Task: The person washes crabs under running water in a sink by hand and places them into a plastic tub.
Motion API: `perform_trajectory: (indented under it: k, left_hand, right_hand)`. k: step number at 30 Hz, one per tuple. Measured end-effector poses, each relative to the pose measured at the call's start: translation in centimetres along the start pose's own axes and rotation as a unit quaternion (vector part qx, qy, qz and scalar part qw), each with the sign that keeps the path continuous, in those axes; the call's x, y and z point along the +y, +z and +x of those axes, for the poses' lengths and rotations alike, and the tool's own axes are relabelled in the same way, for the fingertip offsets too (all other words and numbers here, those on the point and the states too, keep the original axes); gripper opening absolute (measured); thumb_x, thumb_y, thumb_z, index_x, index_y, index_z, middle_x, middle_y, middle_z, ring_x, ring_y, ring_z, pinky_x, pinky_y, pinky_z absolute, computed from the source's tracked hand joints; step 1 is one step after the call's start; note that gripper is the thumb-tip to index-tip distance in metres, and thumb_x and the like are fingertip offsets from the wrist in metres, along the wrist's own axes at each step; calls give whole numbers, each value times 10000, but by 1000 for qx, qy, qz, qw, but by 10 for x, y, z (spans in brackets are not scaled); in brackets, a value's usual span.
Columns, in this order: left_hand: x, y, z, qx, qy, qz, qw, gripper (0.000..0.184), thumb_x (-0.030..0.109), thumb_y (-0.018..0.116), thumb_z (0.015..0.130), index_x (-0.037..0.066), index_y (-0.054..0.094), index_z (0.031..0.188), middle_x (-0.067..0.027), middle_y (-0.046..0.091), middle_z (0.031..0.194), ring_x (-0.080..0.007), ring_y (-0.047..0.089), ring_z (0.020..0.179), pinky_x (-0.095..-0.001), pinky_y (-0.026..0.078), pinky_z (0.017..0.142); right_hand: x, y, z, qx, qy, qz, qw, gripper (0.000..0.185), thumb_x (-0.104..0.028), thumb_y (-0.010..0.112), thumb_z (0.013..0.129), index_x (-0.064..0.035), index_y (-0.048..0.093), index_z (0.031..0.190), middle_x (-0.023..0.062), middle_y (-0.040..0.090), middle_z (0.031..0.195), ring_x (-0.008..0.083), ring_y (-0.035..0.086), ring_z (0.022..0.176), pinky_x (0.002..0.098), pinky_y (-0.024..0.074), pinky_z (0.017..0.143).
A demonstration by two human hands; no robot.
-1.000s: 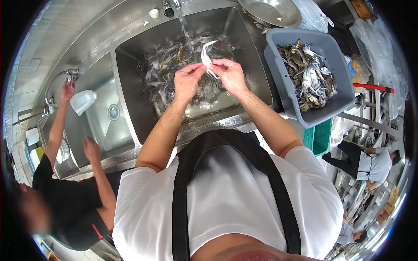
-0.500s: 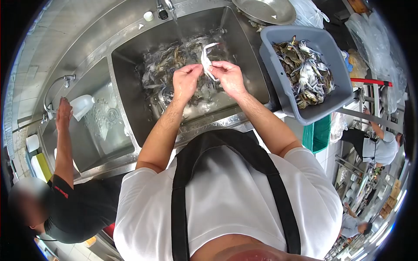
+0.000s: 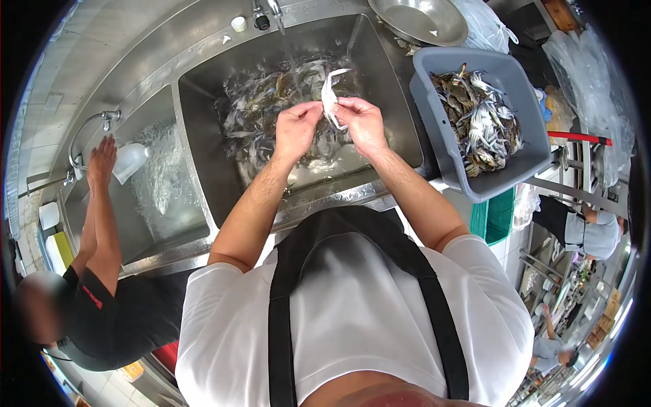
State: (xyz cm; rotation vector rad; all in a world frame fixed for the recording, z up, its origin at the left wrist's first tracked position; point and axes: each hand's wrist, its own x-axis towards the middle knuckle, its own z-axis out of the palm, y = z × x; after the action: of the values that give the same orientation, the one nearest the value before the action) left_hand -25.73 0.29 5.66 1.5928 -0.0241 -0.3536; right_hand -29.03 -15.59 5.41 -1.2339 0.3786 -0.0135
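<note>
A small crab [image 3: 330, 91], pale on the side that shows, is held up over the large sink [image 3: 400, 129] with a claw pointing upward. My left hand [image 3: 297, 132] has its thumb and fingers pinched at the crab's left edge. From the other side my right hand [image 3: 363, 126] grips the same crab, fingers closed on it. Below both hands, several crabs [image 3: 254, 108] lie heaped in water in the sink. The tap [image 3: 277, 15] runs onto them from the back edge.
On my right stands a grey tub [image 3: 444, 152] of crabs, with a metal pan [image 3: 434, 20] behind it. A co-worker's hand [image 3: 103, 157] is by a white jug [image 3: 131, 161] at the smaller left sink [image 3: 169, 230]. A green bin [image 3: 500, 220] stands below the tub.
Both my hands stay on the crab, with little change in grip. The co-worker's hand has opened flatter near the left tap, and a second forearm now shows. The view has shifted slightly.
</note>
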Motion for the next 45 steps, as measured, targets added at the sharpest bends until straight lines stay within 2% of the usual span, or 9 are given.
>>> perform_trajectory:
  k: [5, 21, 23, 27, 29, 33, 35, 37, 45]
  left_hand:
    - [6, 5, 2, -3, -17, -14, 1000, 225, 126, 628, 935, -51, 698, 1057, -67, 712, 923, -118, 647, 845, -249, 516, 802]
    - [-1, 20, 6, 44, 7, 38, 998, 211, 142, 690, 876, -45, 725, 968, -38, 712, 829, -80, 608, 735, -225, 490, 694]
    - [-2, 22, 7, 49, 22, 19, 998, 209, 142, 685, 876, -49, 720, 953, -4, 679, 768, -48, 555, 697, -221, 463, 632]
    - [5, 26, 4, 77, 22, 72, 994, 205, 116, 673, 884, -48, 713, 999, -32, 704, 824, -62, 595, 731, -214, 479, 679]
    - [14, 25, -2, 72, 22, 58, 995, 205, 109, 666, 887, -45, 711, 1014, -34, 705, 834, -61, 595, 736, -214, 480, 684]
    - [25, 22, -6, 35, 45, 47, 997, 208, 93, 649, 894, -36, 707, 1046, -47, 705, 881, -65, 604, 765, -213, 483, 705]
    - [32, 19, -6, 22, 73, 79, 994, 214, 86, 641, 895, -33, 704, 1061, -59, 699, 927, -82, 618, 811, -223, 487, 732]
    - [36, 15, -5, -3, 104, 105, 989, 189, 60, 616, 878, -39, 711, 1009, -114, 686, 973, -147, 660, 840, -257, 509, 748]
    - [37, 10, 5, -49, 86, 60, 993, 180, 71, 634, 877, -47, 711, 988, -91, 672, 926, -129, 627, 802, -244, 486, 747]
  right_hand:
    - [-7, -1, -1, 7, -8, -61, 998, 195, -6, 716, 855, 57, 678, 1036, 89, 709, 949, 113, 650, 829, 243, 529, 738]
    - [-10, -9, -2, 10, 4, -35, 999, 209, -15, 724, 852, 66, 670, 1037, 90, 708, 945, 113, 652, 836, 246, 528, 741]
    - [-10, -8, -3, 21, -2, -39, 999, 201, -18, 726, 851, 64, 674, 1027, 85, 706, 940, 109, 649, 829, 240, 526, 732]
    - [-2, -13, 4, 12, -1, -23, 1000, 231, -20, 731, 845, 52, 666, 1055, 78, 700, 942, 116, 649, 828, 235, 528, 730]
    - [-4, -17, 7, -11, 59, 78, 995, 281, -21, 739, 835, 35, 647, 1095, 75, 691, 960, 127, 650, 831, 238, 534, 727]
    - [-27, -20, 3, -17, 92, 124, 988, 298, -15, 721, 831, 78, 618, 1094, 109, 680, 989, 151, 666, 847, 253, 551, 720]
    - [-30, -23, 2, -31, 106, 128, 986, 320, -11, 707, 836, 106, 597, 1113, 127, 678, 1002, 169, 674, 860, 267, 561, 743]
    - [-39, -20, -1, -42, 96, 126, 986, 344, -11, 706, 839, 111, 587, 1138, 140, 680, 1025, 182, 678, 876, 277, 569, 770]
    - [-38, -18, -5, -25, 75, 84, 993, 246, 9, 675, 865, 67, 633, 1101, 135, 687, 1048, 189, 685, 932, 307, 567, 833]
